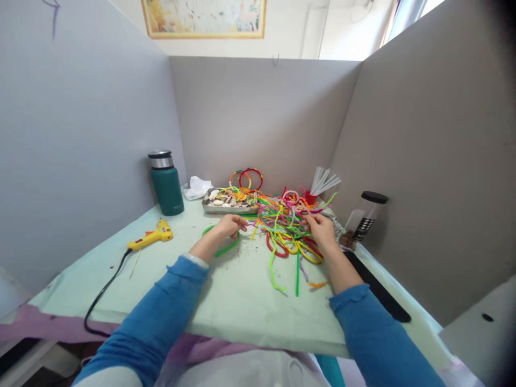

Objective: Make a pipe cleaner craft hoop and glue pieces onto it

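My left hand is closed in a pinch, with a thin purple pipe cleaner showing at its fingertips. Beneath that hand a green fuzzy ring lies on the table, partly hidden by the wrist. A tangled heap of coloured pipe cleaners spreads between my hands, in red, yellow, green, pink and purple. At its right side my right hand has thumb and fingers pressed together among the strands. What those fingers pinch is too small to make out.
A metal tray of shells stands behind, with wrapped rings leaning beyond it. To the left are a green bottle and a yellow glue gun with its cord. Glue sticks, a clear jar and a black strip are right.
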The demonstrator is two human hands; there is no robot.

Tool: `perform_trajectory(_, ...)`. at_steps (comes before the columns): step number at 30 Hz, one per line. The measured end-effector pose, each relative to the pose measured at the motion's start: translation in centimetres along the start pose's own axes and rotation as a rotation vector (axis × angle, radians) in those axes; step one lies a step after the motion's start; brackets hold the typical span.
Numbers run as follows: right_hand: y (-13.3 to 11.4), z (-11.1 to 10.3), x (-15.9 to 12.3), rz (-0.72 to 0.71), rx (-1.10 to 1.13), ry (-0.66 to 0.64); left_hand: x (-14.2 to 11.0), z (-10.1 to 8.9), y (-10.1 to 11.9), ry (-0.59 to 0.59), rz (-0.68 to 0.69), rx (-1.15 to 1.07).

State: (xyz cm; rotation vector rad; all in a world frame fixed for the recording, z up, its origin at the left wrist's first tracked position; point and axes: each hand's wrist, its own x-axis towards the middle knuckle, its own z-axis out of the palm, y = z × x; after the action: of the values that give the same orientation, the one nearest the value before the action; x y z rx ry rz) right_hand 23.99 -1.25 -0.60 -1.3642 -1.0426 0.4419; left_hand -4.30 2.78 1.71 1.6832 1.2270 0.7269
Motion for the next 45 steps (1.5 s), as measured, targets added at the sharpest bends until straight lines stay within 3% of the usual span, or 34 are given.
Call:
perform_trajectory(5,0.1,-0.8,0.8,-0.090,0.091,0.307,0.0,0.0,0.0,-0.003,0.007,-0.025)
perform_trajectory(8,0.0,-1.2,0.9,-0.147,0.021,0.376,0.0,-0.1,0.0,-0.005,0.026,-0.030)
perform_trajectory(14,-0.1,-0.7,0.3,-0.238,-0.099,0.323,0.0,-0.1,0.2,-0.026,0.031,-0.049)
perform_trajectory(21,0.1,-0.4,0.0,-0.199,-0.061,0.268,-0.3,-0.1,0.5,-0.070,0.040,-0.070)
perform_trajectory(28,0.8,-0.7,0.3,-0.228,-0.158,0.382,-0.1,-0.1,0.2,-0.074,0.056,-0.066)
perform_trajectory(36,0.5,-0.8,0.1,-0.218,-0.241,0.398,0.0,-0.1,0.2,-0.063,0.051,-0.069)
perform_trajectory(40,0.6,-0.6,0.0,-0.221,-0.308,0.321,0.0,-0.1,0.2,-0.070,0.059,-0.071)
perform_trajectory(45,1.6,0.0,0.0,-0.195,-0.545,0.105,0.0,-0.2,0.1,-0.083,0.072,-0.062)
